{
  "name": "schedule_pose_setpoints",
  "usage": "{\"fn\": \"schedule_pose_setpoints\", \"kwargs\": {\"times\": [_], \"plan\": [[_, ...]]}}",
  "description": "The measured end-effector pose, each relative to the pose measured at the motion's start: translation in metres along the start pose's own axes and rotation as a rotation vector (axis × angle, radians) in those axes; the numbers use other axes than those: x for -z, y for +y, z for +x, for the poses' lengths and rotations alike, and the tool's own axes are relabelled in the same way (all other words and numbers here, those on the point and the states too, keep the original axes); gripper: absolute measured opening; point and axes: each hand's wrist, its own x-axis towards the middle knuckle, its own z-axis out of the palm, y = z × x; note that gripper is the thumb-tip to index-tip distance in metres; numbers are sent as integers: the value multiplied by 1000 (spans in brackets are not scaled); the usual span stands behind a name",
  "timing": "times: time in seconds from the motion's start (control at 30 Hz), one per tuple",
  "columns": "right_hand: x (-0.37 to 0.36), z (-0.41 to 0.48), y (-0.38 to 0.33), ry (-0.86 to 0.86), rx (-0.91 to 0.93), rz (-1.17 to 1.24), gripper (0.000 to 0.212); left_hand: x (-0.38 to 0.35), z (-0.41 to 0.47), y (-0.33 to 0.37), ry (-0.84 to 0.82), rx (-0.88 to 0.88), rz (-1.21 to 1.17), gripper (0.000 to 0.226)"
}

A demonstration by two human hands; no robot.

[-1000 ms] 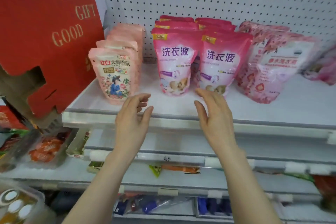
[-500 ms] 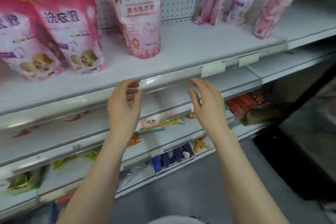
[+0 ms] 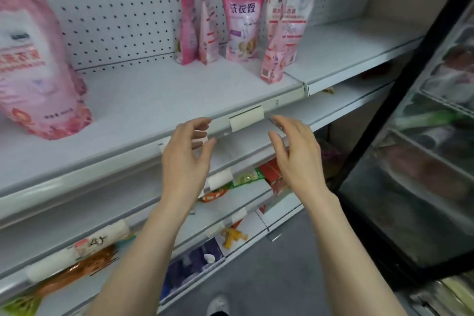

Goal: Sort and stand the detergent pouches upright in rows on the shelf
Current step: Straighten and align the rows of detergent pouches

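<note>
Here both empty hands, left hand (image 3: 185,159) and right hand (image 3: 297,156), hover at the shelf (image 3: 154,100) edge.

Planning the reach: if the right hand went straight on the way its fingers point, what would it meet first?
Likely the shelf's front rail near the blank price tag; the right hand is open and empty. Depth is unclear.

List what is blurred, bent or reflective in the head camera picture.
Head view: the big pink pouch at the left is motion-smeared, its print unreadable; the middle pouch in the far group is sharper; shelf edges bow from wide-angle distortion; the glass cabinet at right shows hazy reflections; lighting is soft, with faint shadows.
</note>
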Motion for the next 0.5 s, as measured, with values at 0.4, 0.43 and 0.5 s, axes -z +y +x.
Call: {"fn": "schedule_pose_setpoints", "kwargs": {"times": [0.4,0.43,0.5], "plan": [[7,158,101,77,-26,38,35,-162,181,29,-254,42,62,82],[10,170,110,87,-33,48,35,-175,193,32,-255,49,39,86],[13,193,127,92,-44,81,35,-197,214,33,-230,73,15,90]]}}
